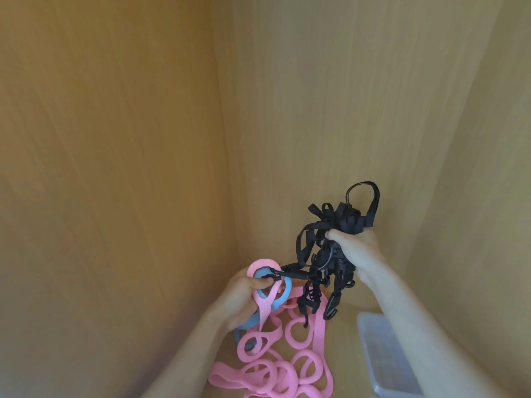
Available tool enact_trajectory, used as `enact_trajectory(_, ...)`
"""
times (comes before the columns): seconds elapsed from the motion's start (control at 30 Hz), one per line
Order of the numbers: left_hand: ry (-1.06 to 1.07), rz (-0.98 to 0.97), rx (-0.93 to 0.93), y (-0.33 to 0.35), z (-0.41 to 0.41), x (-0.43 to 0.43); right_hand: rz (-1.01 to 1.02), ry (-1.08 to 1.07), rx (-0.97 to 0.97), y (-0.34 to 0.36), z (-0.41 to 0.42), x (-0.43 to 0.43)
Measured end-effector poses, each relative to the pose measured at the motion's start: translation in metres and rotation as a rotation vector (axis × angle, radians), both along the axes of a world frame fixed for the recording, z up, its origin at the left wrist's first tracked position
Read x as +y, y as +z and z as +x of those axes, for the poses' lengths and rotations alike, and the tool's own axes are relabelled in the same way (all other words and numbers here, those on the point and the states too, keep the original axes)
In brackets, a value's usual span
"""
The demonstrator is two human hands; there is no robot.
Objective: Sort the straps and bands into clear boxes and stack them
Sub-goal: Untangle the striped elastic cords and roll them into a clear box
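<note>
- Light wood-grain panels close me in on three sides: a left panel (100, 139), a back panel (316, 96) and a right panel (488, 139). The left and back panels meet in a corner straight ahead of me.
- The floor of this space (346, 337) is the same pale wood. It shows only as a narrow strip between the things lying on it.
- A heap of pink bands (287, 369) lies low and centre on that floor, each one a chain of flat loops. One of them rises from the heap up into my left hand.
- A clear box (388, 354) sits on the floor to the right of the pink heap, partly under my right forearm. I cannot make out what it holds.
- The tangle of black straps (330, 234) is in the air near the back panel, above the heap. Loops stick out of the top, and hooks and buckles dangle over the pink bands.
- My right hand (356, 248) is clenched around the middle of that black tangle and holds it up.
- My left hand (241, 297) grips the top loop of the raised pink band together with a blue band (288, 287). One black strap end stretches across to my fingertips there.
- The blue band's lower end trails down below my left hand, beside the pink heap.
</note>
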State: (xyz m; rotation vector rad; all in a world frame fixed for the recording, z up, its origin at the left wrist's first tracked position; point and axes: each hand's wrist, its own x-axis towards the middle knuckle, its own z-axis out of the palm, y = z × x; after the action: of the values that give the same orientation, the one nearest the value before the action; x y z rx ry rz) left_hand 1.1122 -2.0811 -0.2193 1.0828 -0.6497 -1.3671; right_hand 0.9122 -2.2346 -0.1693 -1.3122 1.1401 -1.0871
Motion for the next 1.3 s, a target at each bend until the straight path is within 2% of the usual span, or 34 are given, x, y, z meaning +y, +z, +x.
enact_trajectory(0.4,-0.090,0.000,-0.212,0.004,-0.003,0.006,-0.002,0.025,0.006,0.008,0.005,0.004)
enact_trajectory(0.57,0.238,0.064,-0.450,-0.003,0.001,0.000,-0.043,0.057,-0.028,0.019,-0.002,0.006)
enact_trajectory(0.7,0.449,0.199,-0.583,-0.008,0.007,-0.006,-0.125,0.207,-0.029,0.042,-0.008,0.019)
enact_trajectory(0.77,0.441,0.243,-0.568,-0.010,0.007,-0.006,-0.159,0.295,-0.004,0.053,-0.010,0.026)
enact_trajectory(0.9,0.253,0.192,-0.384,-0.012,0.005,-0.001,-0.188,0.364,0.036,0.066,-0.009,0.035)
enact_trajectory(0.97,0.217,0.155,-0.421,-0.016,0.006,-0.001,-0.203,0.382,0.049,0.068,-0.009,0.038)
enact_trajectory(1.13,0.332,0.125,-0.526,-0.021,0.008,-0.005,-0.200,0.421,0.042,0.069,-0.011,0.042)
enact_trajectory(1.3,0.366,0.206,-0.472,-0.024,0.010,-0.006,-0.233,0.478,0.057,0.067,-0.009,0.045)
